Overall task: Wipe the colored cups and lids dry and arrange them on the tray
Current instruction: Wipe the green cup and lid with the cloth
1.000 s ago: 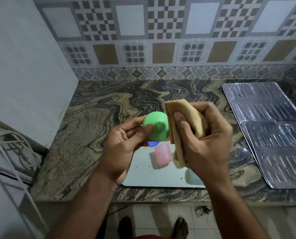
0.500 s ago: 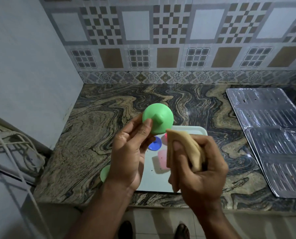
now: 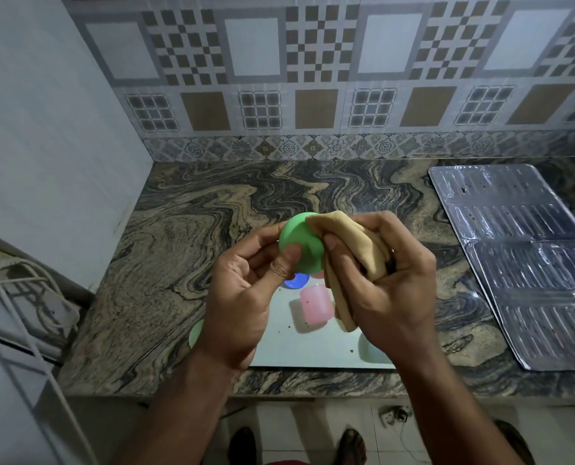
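My left hand [image 3: 242, 297] holds a green lid [image 3: 300, 245] up above the counter, thumb on its face. My right hand [image 3: 385, 290] grips a folded tan cloth [image 3: 356, 250] pressed against the lid's right edge. Below them a white tray [image 3: 308, 347] lies on the counter. On it stand a pink cup [image 3: 315, 307] upside down and a blue lid [image 3: 296, 281], partly hidden by my left hand. A red piece [image 3: 318, 274] peeks out behind the green lid. A green item [image 3: 196, 333] shows at the tray's left edge, mostly hidden by my left wrist.
The marble counter [image 3: 185, 250] runs to a tiled back wall and a plain wall on the left. A ribbed metal sheet [image 3: 520, 263] covers the counter's right side. White cables [image 3: 18, 283] hang at the left. Crumbs dot the tray.
My right hand has come back up with the cloth and pressed it against the green lid, after dropping below it half a second ago. The lid stays in my left hand.
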`<move>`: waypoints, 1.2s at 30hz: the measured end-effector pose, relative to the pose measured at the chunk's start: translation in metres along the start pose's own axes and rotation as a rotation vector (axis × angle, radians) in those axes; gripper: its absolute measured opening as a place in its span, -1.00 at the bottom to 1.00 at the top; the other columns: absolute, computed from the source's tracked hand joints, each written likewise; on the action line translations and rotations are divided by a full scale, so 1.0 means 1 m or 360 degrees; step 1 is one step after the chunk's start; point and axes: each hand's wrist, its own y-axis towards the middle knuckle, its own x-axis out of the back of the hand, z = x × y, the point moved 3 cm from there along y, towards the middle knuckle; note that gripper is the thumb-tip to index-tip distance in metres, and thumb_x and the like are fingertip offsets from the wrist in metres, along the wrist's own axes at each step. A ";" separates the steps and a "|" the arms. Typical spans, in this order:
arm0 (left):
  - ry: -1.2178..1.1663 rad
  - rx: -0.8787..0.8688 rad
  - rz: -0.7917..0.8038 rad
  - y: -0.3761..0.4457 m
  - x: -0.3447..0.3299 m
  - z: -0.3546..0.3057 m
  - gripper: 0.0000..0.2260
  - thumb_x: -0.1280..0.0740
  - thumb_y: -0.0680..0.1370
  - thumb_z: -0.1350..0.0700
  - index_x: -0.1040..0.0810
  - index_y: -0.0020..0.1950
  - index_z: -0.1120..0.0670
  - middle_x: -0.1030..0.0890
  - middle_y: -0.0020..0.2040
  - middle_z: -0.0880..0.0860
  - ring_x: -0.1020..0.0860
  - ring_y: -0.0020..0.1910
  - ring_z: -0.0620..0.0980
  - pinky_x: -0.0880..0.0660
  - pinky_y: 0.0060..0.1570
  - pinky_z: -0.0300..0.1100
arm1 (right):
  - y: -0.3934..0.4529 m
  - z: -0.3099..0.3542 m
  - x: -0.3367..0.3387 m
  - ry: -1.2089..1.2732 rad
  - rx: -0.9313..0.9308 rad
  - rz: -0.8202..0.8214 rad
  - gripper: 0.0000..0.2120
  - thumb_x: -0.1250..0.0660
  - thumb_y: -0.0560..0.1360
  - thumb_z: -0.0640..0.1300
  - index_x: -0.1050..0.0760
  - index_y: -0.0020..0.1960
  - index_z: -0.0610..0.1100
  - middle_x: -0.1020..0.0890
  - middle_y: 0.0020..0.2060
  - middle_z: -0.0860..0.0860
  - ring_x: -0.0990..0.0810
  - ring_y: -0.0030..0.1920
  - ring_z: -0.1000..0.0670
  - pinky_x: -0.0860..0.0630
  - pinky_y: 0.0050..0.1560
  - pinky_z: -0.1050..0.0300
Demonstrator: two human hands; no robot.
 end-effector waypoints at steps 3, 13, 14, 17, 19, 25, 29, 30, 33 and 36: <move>0.0003 -0.0038 -0.0076 -0.001 -0.001 0.002 -0.78 -0.42 0.53 0.21 -0.64 0.17 0.16 -0.76 -0.09 -0.01 -0.69 -0.12 -0.18 -0.57 -0.09 -0.35 | 0.000 0.004 -0.005 0.0093 -0.0078 0.0059 -0.88 -0.47 0.57 -0.19 -0.69 0.09 -0.19 -0.72 -0.20 -0.09 -0.72 -0.33 0.00 -0.59 -0.33 0.16; -0.0346 0.0148 -0.0204 0.016 0.015 -0.005 -0.84 -0.47 0.50 0.12 -0.74 0.07 -0.01 -0.73 0.07 0.01 -0.65 0.00 -0.11 -0.58 -0.01 -0.30 | -0.024 -0.001 0.001 0.0404 -0.0442 0.0073 -0.84 -0.42 0.59 -0.43 -0.53 -0.09 -0.23 -0.58 -0.52 0.08 -0.47 -0.67 0.06 -0.38 -0.64 0.27; -0.0334 0.0166 -0.0166 0.015 0.015 -0.004 -0.84 -0.47 0.50 0.12 -0.74 0.05 -0.01 -0.73 0.05 0.00 -0.66 -0.02 -0.13 -0.58 -0.03 -0.33 | -0.021 -0.001 0.005 0.0388 -0.0393 0.0023 -0.84 -0.44 0.59 -0.41 -0.54 -0.09 -0.21 -0.59 -0.48 0.10 -0.50 -0.60 0.12 -0.43 -0.58 0.29; -0.0335 0.0216 -0.0120 0.012 0.016 -0.001 -0.80 -0.42 0.51 0.15 -0.72 0.11 0.04 -0.75 0.03 0.03 -0.69 -0.04 -0.13 -0.61 -0.04 -0.33 | -0.006 0.004 0.010 0.0314 -0.0214 0.0032 -0.88 -0.48 0.55 -0.24 -0.57 -0.08 -0.08 -0.61 -0.39 0.12 -0.53 -0.40 0.17 -0.49 -0.38 0.26; -0.0295 0.0226 -0.0080 0.011 0.016 0.001 -0.78 -0.44 0.54 0.17 -0.70 0.18 0.09 -0.74 0.10 0.10 -0.69 0.05 -0.05 -0.62 0.06 -0.25 | 0.000 0.006 0.011 0.0302 -0.0187 0.0032 -0.88 -0.47 0.53 -0.18 -0.57 -0.08 0.00 -0.62 -0.36 0.03 -0.58 -0.37 0.05 -0.52 -0.36 0.16; -0.0052 0.0224 0.0083 0.008 0.013 0.003 -0.68 -0.36 0.58 0.18 -0.61 0.33 0.21 -0.68 0.20 0.25 -0.59 0.18 0.19 -0.44 0.32 0.12 | 0.015 0.002 0.002 0.0204 -0.0224 0.0205 -0.86 -0.54 0.50 -0.13 -0.58 -0.06 -0.04 -0.59 -0.32 0.14 -0.51 -0.32 0.15 -0.48 -0.28 0.23; 0.0116 0.0039 -0.0011 0.010 0.013 -0.003 -0.67 -0.42 0.54 0.17 -0.62 0.31 0.09 -0.71 0.22 0.13 -0.67 0.20 0.03 -0.60 0.21 -0.10 | 0.012 -0.008 -0.008 0.0404 -0.0357 0.0033 -0.84 -0.56 0.53 -0.24 -0.57 -0.06 -0.14 -0.60 -0.30 0.07 -0.53 -0.30 0.14 -0.52 -0.28 0.26; 0.0191 -0.0033 -0.0042 0.009 0.013 -0.004 -0.69 -0.45 0.52 0.17 -0.62 0.27 0.09 -0.72 0.18 0.10 -0.70 0.15 0.00 -0.61 0.15 -0.14 | 0.010 -0.011 -0.010 0.0444 -0.0406 -0.0021 -0.86 -0.54 0.55 -0.26 -0.57 -0.05 -0.19 -0.60 -0.30 0.04 -0.54 -0.30 0.11 -0.54 -0.29 0.23; 0.0521 -0.0228 -0.0086 0.005 0.013 -0.003 -0.71 -0.55 0.47 0.14 -0.62 0.15 0.08 -0.74 0.06 0.03 -0.73 0.06 -0.01 -0.64 0.05 -0.13 | 0.004 -0.017 -0.017 0.0484 -0.0518 -0.0106 -0.88 -0.51 0.57 -0.27 -0.57 -0.01 -0.26 -0.61 -0.26 -0.06 -0.56 -0.27 0.03 -0.57 -0.31 0.18; 0.0882 -0.0357 -0.0199 0.005 0.019 -0.001 -0.75 -0.61 0.46 0.06 -0.66 0.07 0.00 -0.75 0.03 -0.07 -0.73 0.08 -0.02 -0.66 0.08 0.01 | -0.002 -0.015 -0.022 0.0553 -0.0564 -0.0075 -0.88 -0.50 0.57 -0.30 -0.56 0.00 -0.29 -0.62 -0.29 -0.08 -0.61 -0.32 -0.04 -0.59 -0.38 0.17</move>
